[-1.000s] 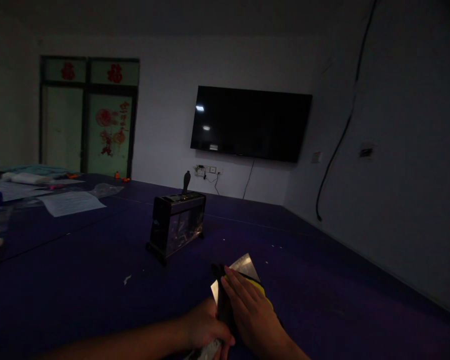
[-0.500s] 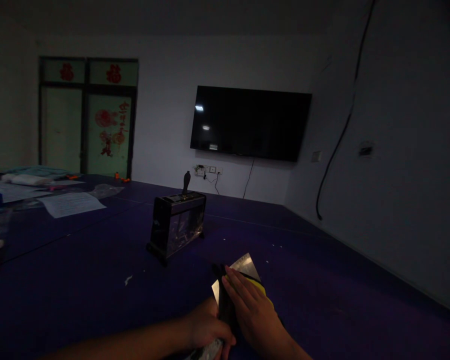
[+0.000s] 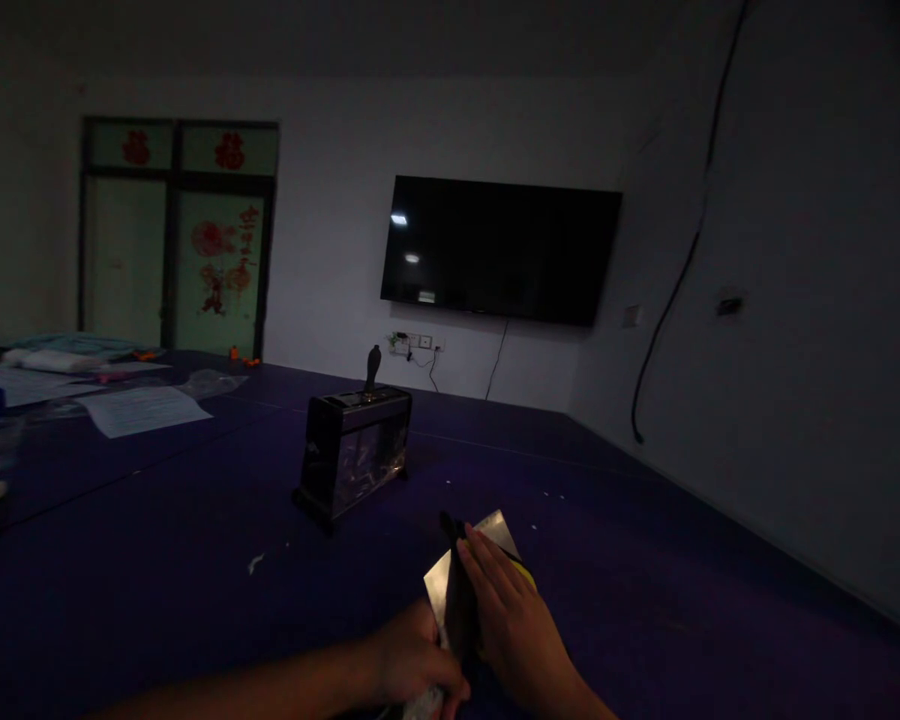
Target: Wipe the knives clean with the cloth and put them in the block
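Observation:
At the bottom centre my left hand (image 3: 416,655) is closed low around a tool with a wide, flat, shiny metal blade (image 3: 437,583). Its handle is mostly hidden in the fist, and the room is too dark to tell what kind of tool it is. Over the blade lies my right hand (image 3: 511,612), fingers together, pressing a black and yellow cloth-like piece (image 3: 461,605) against the metal. Blade corners stick out on both sides of this piece.
A black box with a shiny side and a knobbed upright handle (image 3: 356,445) stands ahead on the purple tabletop (image 3: 195,560). White scraps (image 3: 255,564) lie near it. Papers (image 3: 146,408) and clear plastic (image 3: 210,383) are at left. A screen (image 3: 502,250) hangs on the far wall.
My right hand and the black and yellow piece have shifted slightly to the right across the blade, so more metal shows on the left. My left hand keeps its grip.

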A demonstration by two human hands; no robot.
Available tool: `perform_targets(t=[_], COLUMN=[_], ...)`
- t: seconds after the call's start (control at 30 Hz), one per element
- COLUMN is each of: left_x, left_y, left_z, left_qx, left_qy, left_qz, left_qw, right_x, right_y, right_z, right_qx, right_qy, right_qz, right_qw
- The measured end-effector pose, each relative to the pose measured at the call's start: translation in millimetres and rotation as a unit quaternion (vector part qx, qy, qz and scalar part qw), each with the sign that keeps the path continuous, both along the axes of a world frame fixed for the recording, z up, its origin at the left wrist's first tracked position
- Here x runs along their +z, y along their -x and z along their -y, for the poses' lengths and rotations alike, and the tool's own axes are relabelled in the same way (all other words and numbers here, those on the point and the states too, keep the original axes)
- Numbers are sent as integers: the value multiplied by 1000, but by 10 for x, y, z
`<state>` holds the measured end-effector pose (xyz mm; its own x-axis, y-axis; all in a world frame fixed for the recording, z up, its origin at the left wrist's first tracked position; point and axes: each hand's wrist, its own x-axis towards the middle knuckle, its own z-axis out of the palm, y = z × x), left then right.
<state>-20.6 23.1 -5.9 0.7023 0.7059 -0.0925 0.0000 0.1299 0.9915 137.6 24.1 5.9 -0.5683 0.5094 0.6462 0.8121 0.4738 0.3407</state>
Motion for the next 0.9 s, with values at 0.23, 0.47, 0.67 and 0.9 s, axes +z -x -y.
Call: perform_targets(t=[0.23,0.47,0.67,0.9], left_x=[-82,-52,-22,-118], left_y=[-11,-33,-36,-24], left_z=[11,41,44,-6], left_qx=[39,56,59,49], left_qy=[3,4,-2,13], left_qz=[25,22,6,11], left_qw=[999,998,998,999], right_x=[16,73,76,37], right_y=[-19,-26,-25,-17], right_z=[43,127,140,66], right_qx=[38,117,131,96], right_qy=[-8,-28,-14,-3], right_qz=[17,77,97,24], right_qw=[999,990,987,995])
